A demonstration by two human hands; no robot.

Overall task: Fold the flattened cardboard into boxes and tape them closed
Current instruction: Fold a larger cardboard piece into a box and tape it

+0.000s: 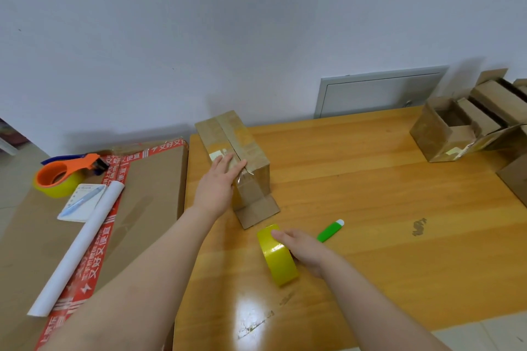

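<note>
just before the box (232,134), pressed at its near end by the flat left hand (219,181), the tape roll (279,263) is gripped by the right hand (305,248).

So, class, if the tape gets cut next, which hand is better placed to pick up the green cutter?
Right, probably. The right hand rests on the yellow tape roll, close beside the green cutter. The left hand lies flat on the taped box, farther away.

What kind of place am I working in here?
Likely a packing station: a wooden table holds a taped cardboard box, a yellow tape roll and open boxes, with a tape dispenser alongside.
</note>
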